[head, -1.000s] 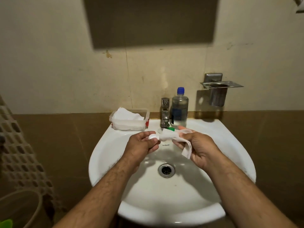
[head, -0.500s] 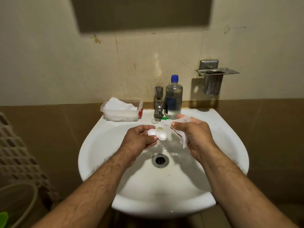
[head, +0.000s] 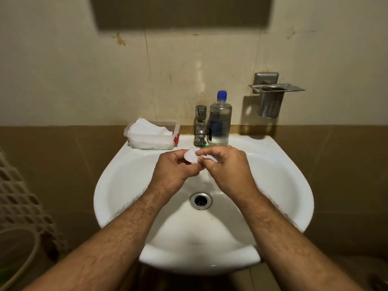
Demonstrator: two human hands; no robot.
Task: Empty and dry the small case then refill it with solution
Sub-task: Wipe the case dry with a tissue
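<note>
Over the white sink [head: 126,181], my left hand [head: 174,171] grips the small white case [head: 190,156], which is tilted and mostly hidden by my fingers. My right hand [head: 228,166] presses a white tissue [head: 209,158] against the case with pinched fingers. The clear solution bottle [head: 220,122] with a blue cap stands upright on the sink's back ledge, right of the tap [head: 200,126]. A small green cap [head: 206,146] peeks out behind my right hand.
A clear plastic box of white tissues [head: 152,134] sits on the ledge's left. A metal cup holder [head: 273,99] hangs on the wall at right. The drain [head: 201,201] lies below my hands. A lattice basket [head: 19,198] stands at far left.
The hands, apart half a second ago with the case exposed in the left, have come together. The right hand now presses the tissue onto the case.
</note>
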